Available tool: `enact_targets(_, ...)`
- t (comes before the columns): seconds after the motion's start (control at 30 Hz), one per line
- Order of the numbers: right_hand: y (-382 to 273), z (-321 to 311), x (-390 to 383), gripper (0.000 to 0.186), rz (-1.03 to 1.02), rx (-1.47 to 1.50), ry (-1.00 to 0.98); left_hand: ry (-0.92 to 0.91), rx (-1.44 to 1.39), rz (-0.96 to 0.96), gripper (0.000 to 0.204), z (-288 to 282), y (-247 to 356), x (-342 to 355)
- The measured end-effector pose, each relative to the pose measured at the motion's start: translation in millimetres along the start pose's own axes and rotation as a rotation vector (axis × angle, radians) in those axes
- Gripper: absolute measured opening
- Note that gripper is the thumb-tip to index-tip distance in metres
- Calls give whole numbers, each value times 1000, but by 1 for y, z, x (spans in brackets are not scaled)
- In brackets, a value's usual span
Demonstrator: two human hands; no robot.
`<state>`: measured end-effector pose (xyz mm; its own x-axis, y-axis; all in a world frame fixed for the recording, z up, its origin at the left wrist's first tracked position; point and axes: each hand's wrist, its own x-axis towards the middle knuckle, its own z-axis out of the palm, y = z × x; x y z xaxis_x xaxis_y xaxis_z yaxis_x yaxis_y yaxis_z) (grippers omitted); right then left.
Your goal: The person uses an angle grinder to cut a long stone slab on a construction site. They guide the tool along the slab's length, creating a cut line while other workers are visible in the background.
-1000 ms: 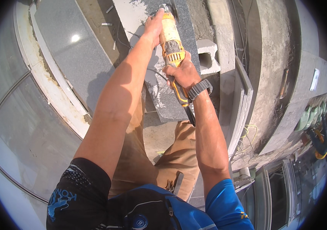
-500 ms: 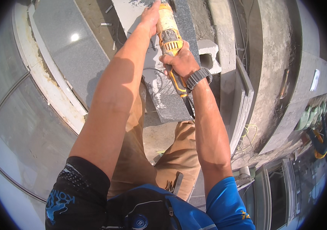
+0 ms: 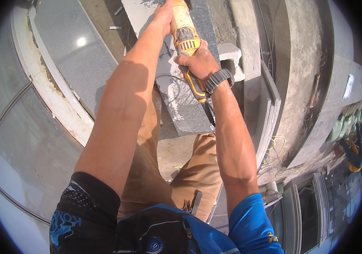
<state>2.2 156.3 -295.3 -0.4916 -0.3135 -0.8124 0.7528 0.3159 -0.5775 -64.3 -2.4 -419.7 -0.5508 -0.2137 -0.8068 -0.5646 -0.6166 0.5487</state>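
The right hand (image 3: 202, 63) is wrapped firmly around the rear handle (image 3: 195, 86) of a yellow grinder (image 3: 186, 34); the left hand (image 3: 163, 17) grips its forward end, fingertips partly hidden.

Yellow-and-black grinder (image 3: 185, 33) — pale-bodied, held lengthwise over a stone slab (image 3: 188, 120) — grey, smeared white

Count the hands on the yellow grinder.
2: the left hand at the front of the grinder, partly cut off by the picture's top edge; the right hand around its rear handle. No others show.
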Motion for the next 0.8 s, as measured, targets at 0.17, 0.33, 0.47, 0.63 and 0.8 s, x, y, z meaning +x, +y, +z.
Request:
enact_targets(0.17,15,-2,-14,84,0,-5,9,7,-16,-7,53,-4,-16,-9)
enact_targets(0.33,27,-1,-27,84,15,-10,5,19,-23,-9,54,-8,-31,-20)
enact_targets(0.47,39,-3,-35,85,5,4,12,22,-27,-11,54,-9,-41,-27)
enact_targets(0.63,41,-3,-44,86,3,19,9,0,-34,-5,56,-12,-48,-32)
enact_targets(0.8,50,-6,-44,86,-4,16,16,12,-29,-6,56,-8,-51,-40)
